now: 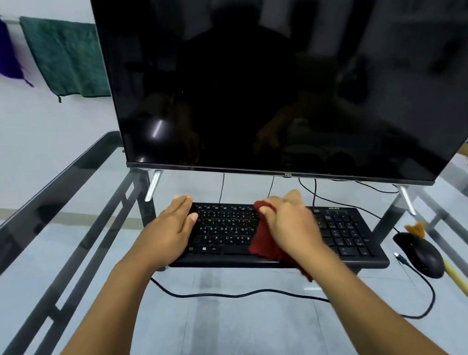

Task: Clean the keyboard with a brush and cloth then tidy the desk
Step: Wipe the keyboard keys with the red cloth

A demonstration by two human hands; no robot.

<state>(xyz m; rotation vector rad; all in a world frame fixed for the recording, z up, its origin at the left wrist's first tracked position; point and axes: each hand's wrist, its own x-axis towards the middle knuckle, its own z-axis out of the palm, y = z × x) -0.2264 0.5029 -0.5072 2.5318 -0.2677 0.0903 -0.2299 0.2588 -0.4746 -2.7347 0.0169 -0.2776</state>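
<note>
Hands on keyboard (278, 237): left hand (172, 229) flat, open, steadying its left end; right hand (291, 223) clutching red cloth (265, 243) over middle keys, blurred. Brush (459, 278), probably, lies behind mouse (419, 254) at right. Dark screen (274, 73) behind on glass desk (240, 319).

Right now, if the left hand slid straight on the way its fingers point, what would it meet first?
Probably the monitor's silver left foot just beyond the keyboard's far left corner; the left hand points up-right toward it, though depth is unclear.
</note>
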